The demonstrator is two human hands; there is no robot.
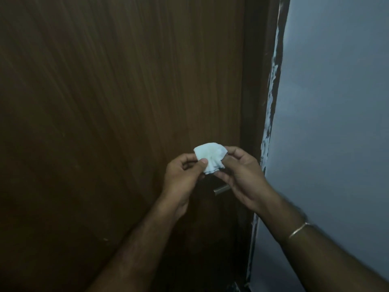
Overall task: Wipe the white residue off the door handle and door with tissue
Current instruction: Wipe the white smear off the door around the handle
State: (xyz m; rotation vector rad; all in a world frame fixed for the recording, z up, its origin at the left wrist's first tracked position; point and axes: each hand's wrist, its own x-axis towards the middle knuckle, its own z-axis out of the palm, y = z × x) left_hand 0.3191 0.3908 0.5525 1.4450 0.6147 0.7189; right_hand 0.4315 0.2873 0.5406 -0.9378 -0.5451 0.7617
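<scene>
A small crumpled white tissue (210,156) is held in front of a dark brown wooden door (117,98). My left hand (183,174) pinches its left edge with thumb and fingers. My right hand (237,175) pinches its right edge. Just below the hands, the end of a metal door handle (221,189) sticks out; the rest of it is hidden behind my right hand. The tissue is held away from the handle, above it.
The dark door frame (254,91) runs down the right side of the door, with flaking white paint along its edge (271,102). A grey-blue wall (336,123) fills the right side. A thin bangle (300,228) sits on my right wrist.
</scene>
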